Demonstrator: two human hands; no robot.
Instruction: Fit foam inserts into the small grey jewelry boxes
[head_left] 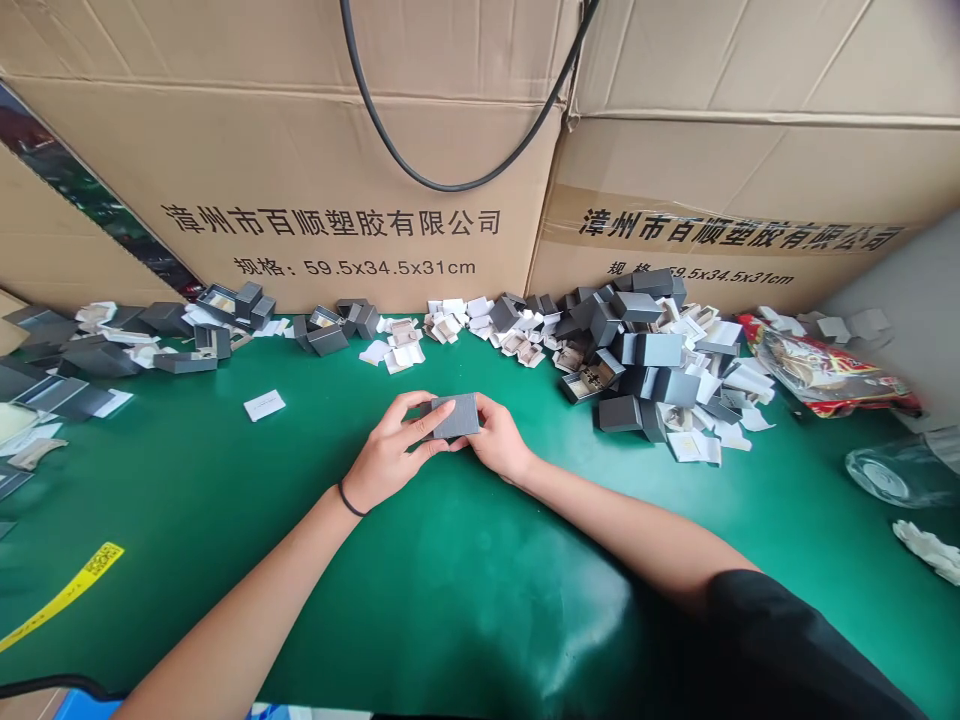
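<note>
A small dark grey box (459, 414) is held between my two hands over the middle of the green table (420, 600). My left hand (394, 445) grips its left end, the thumb lying across the top face. At the other end, my right hand (499, 440) has its fingers wrapped around the box's right side. The box looks closed, and its underside is hidden by the fingers. A black band (351, 500) circles my left wrist. Beyond my left hand lies a small white card (264, 405) with faint print.
Grey boxes (637, 350) and white inserts (694, 447) are piled at the back right. More grey boxes (97, 355) lie at the left. Large cartons (337, 150) stand behind. A red food packet (825, 370), a glass jar (900, 475) and a yellow strip (67, 595) are at the sides.
</note>
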